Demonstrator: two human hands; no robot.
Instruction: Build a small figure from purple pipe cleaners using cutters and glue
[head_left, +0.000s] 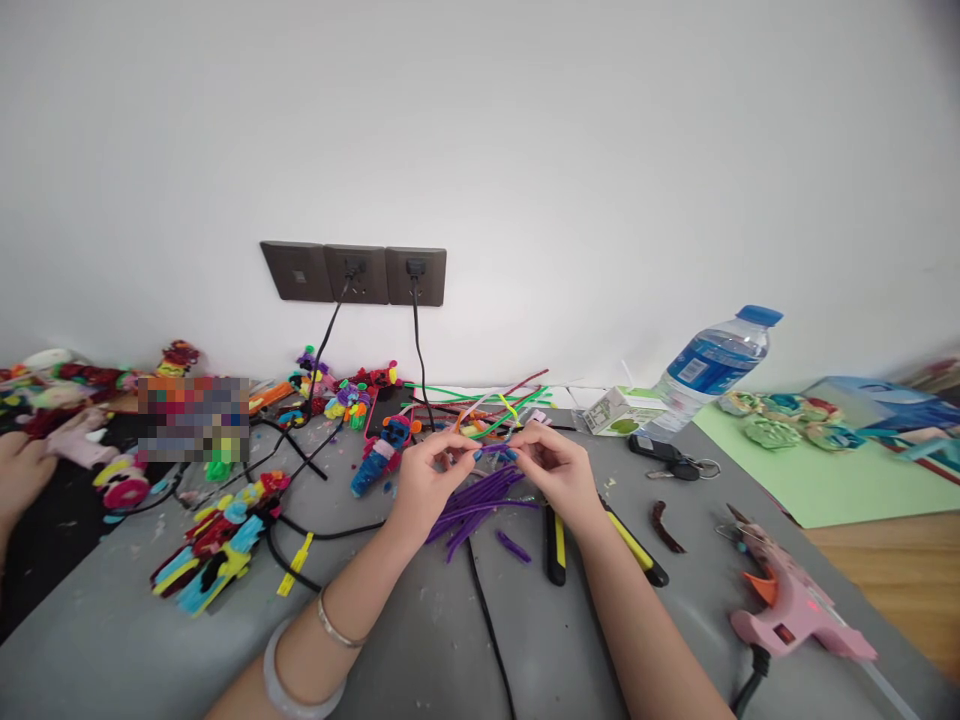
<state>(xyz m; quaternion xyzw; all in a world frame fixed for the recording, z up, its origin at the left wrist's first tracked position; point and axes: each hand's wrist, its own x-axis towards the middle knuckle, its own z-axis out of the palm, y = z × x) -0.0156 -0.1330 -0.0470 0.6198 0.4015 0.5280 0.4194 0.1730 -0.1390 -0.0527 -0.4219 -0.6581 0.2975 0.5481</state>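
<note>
Between my two hands a short purple pipe cleaner is stretched sideways above the table. My left hand pinches its left end between thumb and finger. At the other end, my right hand has a like pinch on it. Just below lies a loose bundle of purple pipe cleaners, with one short purple piece apart from it. Pliers with black and yellow handles lie under my right wrist, their jaws hidden. Behind my hands are pipe cleaners in green, red and other colours.
A pink glue gun lies at the right, near keys. A tilted water bottle and a small box stand behind. Colourful pipe-cleaner figures and black cables lie about. Another person's hand is at far left.
</note>
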